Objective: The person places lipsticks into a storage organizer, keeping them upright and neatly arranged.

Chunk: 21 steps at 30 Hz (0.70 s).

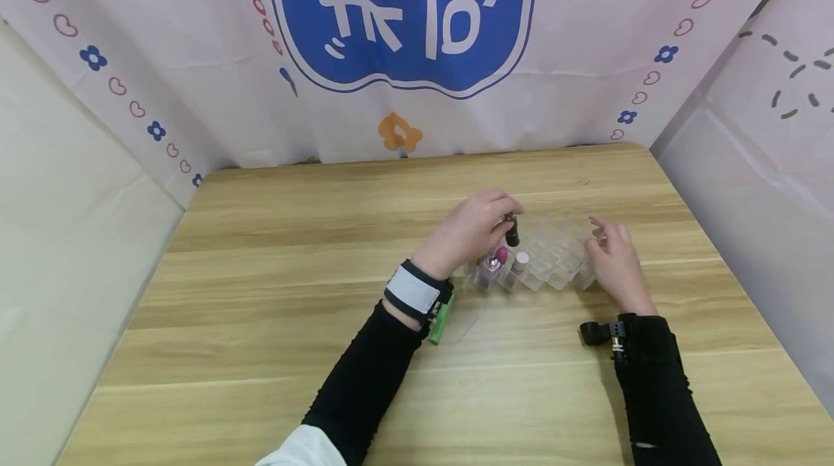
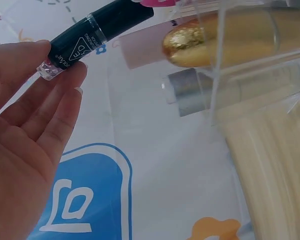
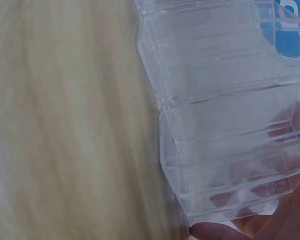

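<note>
My left hand pinches a black lipstick tube by its clear end, between thumb and fingertips. The tube is held over the left part of a clear plastic lipstick organizer, tilted in the left wrist view. At the organizer's right end, my right hand grips the corner; its fingers show partly through the clear wall. Cosmetics stand in the left compartments: a magenta-topped one, a pale-capped tube, a gold-topped tube and a silver-capped tube.
A green stick-like item lies on the wooden table beside my left wrist, partly covered by the wrist strap. A printed white cloth hangs behind the table, with white side walls left and right.
</note>
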Available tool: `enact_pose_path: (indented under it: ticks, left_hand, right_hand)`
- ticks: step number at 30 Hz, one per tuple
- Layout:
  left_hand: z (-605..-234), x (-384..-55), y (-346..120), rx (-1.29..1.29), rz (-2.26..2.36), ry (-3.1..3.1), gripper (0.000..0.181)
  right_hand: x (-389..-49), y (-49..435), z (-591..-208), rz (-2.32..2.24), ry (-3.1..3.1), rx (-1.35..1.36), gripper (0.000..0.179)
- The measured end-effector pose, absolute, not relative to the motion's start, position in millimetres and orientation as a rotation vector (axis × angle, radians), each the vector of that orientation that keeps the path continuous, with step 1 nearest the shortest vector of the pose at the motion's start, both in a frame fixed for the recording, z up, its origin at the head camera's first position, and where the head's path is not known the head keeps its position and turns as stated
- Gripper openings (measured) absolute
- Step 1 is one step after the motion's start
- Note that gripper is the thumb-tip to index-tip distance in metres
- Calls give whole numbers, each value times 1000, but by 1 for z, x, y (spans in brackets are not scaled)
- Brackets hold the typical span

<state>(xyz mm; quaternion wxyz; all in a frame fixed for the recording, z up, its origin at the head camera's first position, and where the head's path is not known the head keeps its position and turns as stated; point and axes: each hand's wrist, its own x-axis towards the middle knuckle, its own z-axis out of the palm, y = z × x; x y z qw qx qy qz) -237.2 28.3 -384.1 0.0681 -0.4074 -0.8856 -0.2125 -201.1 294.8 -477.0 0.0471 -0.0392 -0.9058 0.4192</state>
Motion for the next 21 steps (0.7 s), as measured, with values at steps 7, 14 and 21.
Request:
enact_pose_path:
  ticks: [7,14,21]
  left_hand:
    - [-391,-239,30,-1220,-644,-2692,24]
    - [-396,-240,30,-1228,-661,-2701,23]
    - [-400,-239,32,-1254,-656,-2704,23]
  right_hand:
    - [-201,295,-477,1273,-2761,-113,53]
    - [-203,294,-478,1251,-2769,-107,53]
    - [-202,295,-478,1247,-2770,-113,53]
